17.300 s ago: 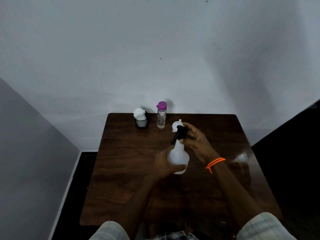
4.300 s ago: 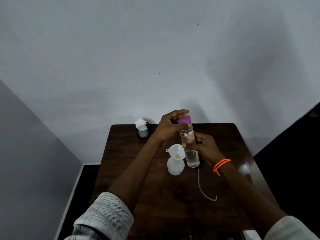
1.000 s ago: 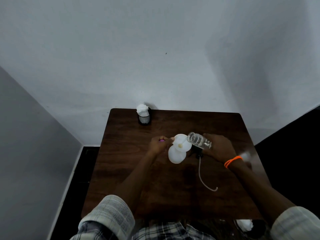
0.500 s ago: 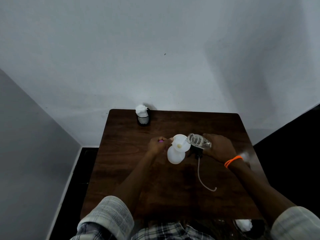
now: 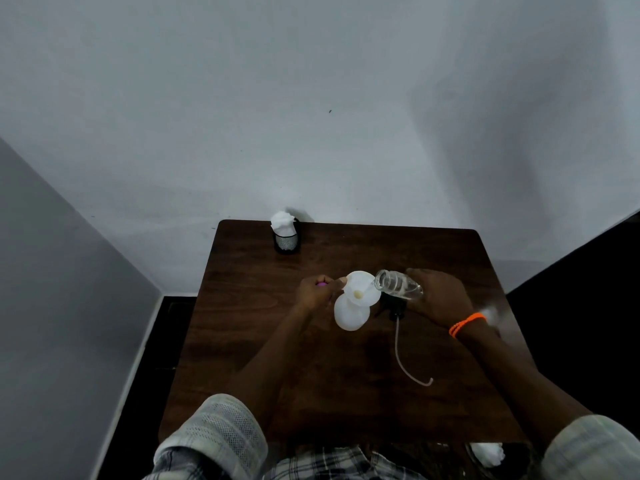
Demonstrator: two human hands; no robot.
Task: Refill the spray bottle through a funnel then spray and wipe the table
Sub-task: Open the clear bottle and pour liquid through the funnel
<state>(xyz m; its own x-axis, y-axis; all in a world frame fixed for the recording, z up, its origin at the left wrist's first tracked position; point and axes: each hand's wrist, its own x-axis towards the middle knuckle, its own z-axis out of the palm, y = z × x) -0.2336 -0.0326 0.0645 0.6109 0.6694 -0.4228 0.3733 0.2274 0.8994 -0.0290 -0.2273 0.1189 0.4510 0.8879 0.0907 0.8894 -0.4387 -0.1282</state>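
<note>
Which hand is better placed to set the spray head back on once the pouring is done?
Right, probably. The spray head lies just under the right hand, which need only put down the clear bottle. The left hand holds the purple cap and steadies the funnel.

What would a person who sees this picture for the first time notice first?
At the middle of the dark wooden table, the right hand tips a clear bottle over a white funnel that sits in the white spray bottle, while the left hand steadies the funnel's rim. Next, the bright orange band on the right wrist stands out.
</note>
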